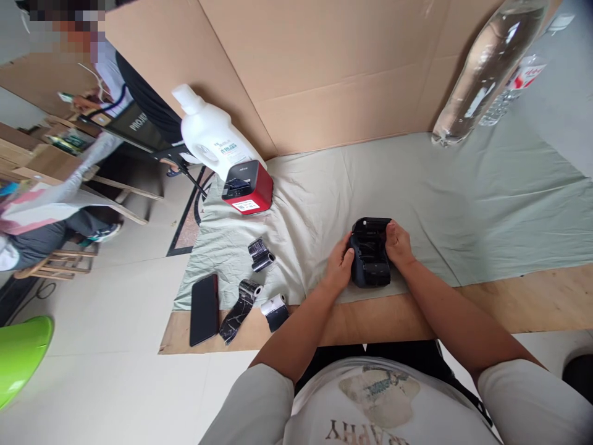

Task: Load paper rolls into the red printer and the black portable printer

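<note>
A small black printer with its lid open lies on the pale green cloth near the table's front edge. My left hand grips its left side. My right hand holds its right side, thumb on the top edge. To the left lie several paper rolls: two dark ones, a partly unrolled dark one and a white one.
A red and black printer stands at the back left beside a white detergent bottle. A black phone lies at the left edge. Clear plastic bottles stand at the back right against cardboard walls. Another person sits at far left.
</note>
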`<state>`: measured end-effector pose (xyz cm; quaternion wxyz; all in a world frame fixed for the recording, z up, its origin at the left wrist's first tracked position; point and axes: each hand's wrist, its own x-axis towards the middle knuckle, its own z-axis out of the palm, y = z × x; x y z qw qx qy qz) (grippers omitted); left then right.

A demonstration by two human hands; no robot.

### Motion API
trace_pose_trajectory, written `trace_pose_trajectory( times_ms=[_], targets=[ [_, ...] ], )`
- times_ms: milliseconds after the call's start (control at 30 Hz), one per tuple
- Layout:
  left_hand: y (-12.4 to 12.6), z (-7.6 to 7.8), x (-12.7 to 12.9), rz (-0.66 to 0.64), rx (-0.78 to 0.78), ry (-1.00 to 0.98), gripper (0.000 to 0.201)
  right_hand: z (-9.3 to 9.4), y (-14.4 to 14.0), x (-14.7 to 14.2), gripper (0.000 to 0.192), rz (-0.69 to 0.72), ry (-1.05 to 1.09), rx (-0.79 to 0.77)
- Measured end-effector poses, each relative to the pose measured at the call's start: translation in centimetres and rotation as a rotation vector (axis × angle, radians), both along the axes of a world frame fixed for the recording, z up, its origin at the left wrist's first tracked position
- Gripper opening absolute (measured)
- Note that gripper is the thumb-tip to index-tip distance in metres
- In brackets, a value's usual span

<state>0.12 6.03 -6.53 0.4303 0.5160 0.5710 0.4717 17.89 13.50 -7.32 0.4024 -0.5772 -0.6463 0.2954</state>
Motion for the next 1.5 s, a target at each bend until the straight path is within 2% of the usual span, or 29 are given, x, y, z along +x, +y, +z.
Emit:
trace_pose_trajectory(
  times_ms=[67, 133, 267, 367, 467, 533, 633, 733, 833, 967, 1067, 1167, 1500],
  targets=[
    [0.0, 0.0, -0.3, 0.086, 0.109, 0.191, 0.042, 0.1, 0.0, -0.2, 0.073, 0.019, -0.018, -0.012],
    [0.1, -0.1, -0.6, 0.118, 0.132, 0.289, 0.039, 0.3, 0.1, -0.4, 0.07, 0.044, -0.068, -0.044],
    [0.0, -0.3, -0.6, 0.172, 0.115, 0.313, 0.031, 0.4, 0.0, -0.5, 0.063, 0.074, -0.165, -0.073],
    [-0.2, 1.2, -0.1, 0.196, 0.191, 0.357, 0.022, 0.4, 0.0, -0.4, 0.061, 0.08, -0.152, -0.052],
    [0.2, 3.6, 0.4, 0.014, 0.25, 0.479, 0.019, 0.3, 0.0, -0.2, 0.06, 0.084, -0.106, -0.036],
    [1.1, 4.7, 0.7, -0.146, 0.216, 0.573, 0.019, 0.3, 0.0, -0.1, 0.058, 0.093, -0.071, -0.02],
    [2.9, 5.1, 1.3, -0.3, 0.122, 0.656, 0.012, 0.2, 0.0, 0.0, 0.057, 0.106, -0.031, 0.008],
    [4.4, 4.8, 1.9, -0.377, 0.072, 0.684, 0.007, 0.3, 0.0, 0.1, 0.059, 0.107, -0.011, 0.017],
    [5.1, 5.1, 2.4, -0.425, 0.085, 0.859, 0.002, 0.2, -0.1, 0.1, 0.063, 0.101, -0.005, 0.014],
    [4.8, 6.6, 2.5, -0.493, 0.027, 1.09, 0.018, 0.0, 0.1, 0.2, 0.068, 0.084, -0.026, 0.028],
    [4.4, 7.5, 2.3, -0.503, 0.013, 1.057, 0.028, -0.3, 0.3, 0.3, 0.072, 0.068, -0.076, 0.043],
    [4.0, 7.8, 1.9, -0.487, 0.022, 1.01, 0.03, -0.3, 0.3, 0.4, 0.073, 0.063, -0.115, 0.042],
    [3.4, 5.9, 0.0, -0.369, 0.045, 0.842, 0.035, -0.4, 0.2, 0.3, 0.063, 0.176, -0.043, -0.014]
  ],
)
